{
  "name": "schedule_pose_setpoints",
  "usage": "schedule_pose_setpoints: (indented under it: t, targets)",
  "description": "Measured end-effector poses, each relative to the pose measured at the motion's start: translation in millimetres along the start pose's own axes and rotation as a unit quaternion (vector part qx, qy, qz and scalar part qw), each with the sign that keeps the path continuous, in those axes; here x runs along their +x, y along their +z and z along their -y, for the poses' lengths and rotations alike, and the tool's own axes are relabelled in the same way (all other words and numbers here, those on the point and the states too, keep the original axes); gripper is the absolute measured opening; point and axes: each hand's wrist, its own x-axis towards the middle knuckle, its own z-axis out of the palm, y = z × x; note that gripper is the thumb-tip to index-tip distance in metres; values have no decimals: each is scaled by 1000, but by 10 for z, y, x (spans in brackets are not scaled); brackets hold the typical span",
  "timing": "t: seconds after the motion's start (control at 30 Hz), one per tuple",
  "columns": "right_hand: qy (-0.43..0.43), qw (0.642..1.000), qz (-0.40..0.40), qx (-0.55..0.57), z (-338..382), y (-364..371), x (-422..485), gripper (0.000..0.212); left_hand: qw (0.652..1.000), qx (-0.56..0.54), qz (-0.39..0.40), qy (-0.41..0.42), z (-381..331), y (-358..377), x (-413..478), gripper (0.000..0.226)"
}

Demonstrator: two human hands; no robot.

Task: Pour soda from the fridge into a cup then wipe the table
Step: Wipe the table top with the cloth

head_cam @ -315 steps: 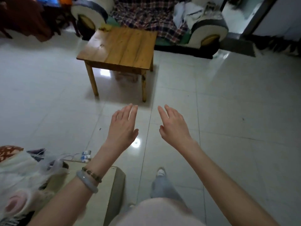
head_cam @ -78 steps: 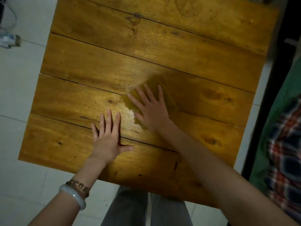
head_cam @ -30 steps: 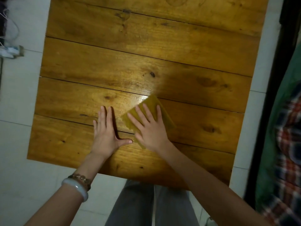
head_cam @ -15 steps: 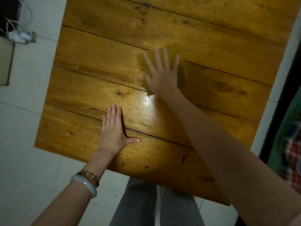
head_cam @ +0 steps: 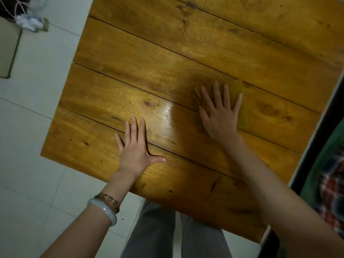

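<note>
The right hand (head_cam: 219, 116) presses flat, fingers spread, on a yellow cloth (head_cam: 240, 101) on the table (head_cam: 130, 58). The left hand (head_cam: 135, 149) lies flat and empty on the wood beside it.

Pale glossy floor tiles (head_cam: 33, 127) with thin grout lines fill the left side, and a tangle of white cables (head_cam: 28, 21) lies on them in the upper left corner beside a flat beige piece with a dark edge (head_cam: 8, 53). Along the right edge runs a dark strip (head_cam: 314, 146), and past it green fabric (head_cam: 322, 164) under a red plaid cloth (head_cam: 331, 192); the light is dim and warm
</note>
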Motion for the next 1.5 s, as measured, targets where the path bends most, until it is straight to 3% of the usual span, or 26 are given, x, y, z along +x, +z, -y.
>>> schedule_pose_setpoints:
  t: [0.13, 0.33, 0.5, 0.67, 0.93, 1.1, 1.23, 1.5]
  targets:
    - [44, 998, -4, 32, 411, -186, 922, 57, 1000, -8, -4, -6, -10, 6, 6, 141]
    - [-159, 987, 16, -19, 1112, -123, 778, 60, 998, -54, -24, -19, 15, 27, -13, 147]
    - [-308, 950, 30, -35, 806, 105, -63, 63, 998, -57, -26, -25, 26, 43, -11, 149]
    - [-359, 932, 31, -36, 577, 101, -190, 62, 998, -46, -21, -27, 19, 32, -7, 150]
    - [-319, 947, 37, -16, 1151, -73, 545, 58, 998, -53, -24, -27, 11, 47, -5, 150]
    - [-412, 909, 39, -43, 637, 90, -27, 64, 997, -66, -18, -22, 12, 45, -25, 151]
    - [-417, 906, 51, -52, 156, 124, -410, 74, 998, -57, -15, -26, 14, 44, -12, 151]
    - [-258, 965, 18, -34, 825, -92, 715, 59, 999, -29, -6, -41, -45, 21, 17, 152]
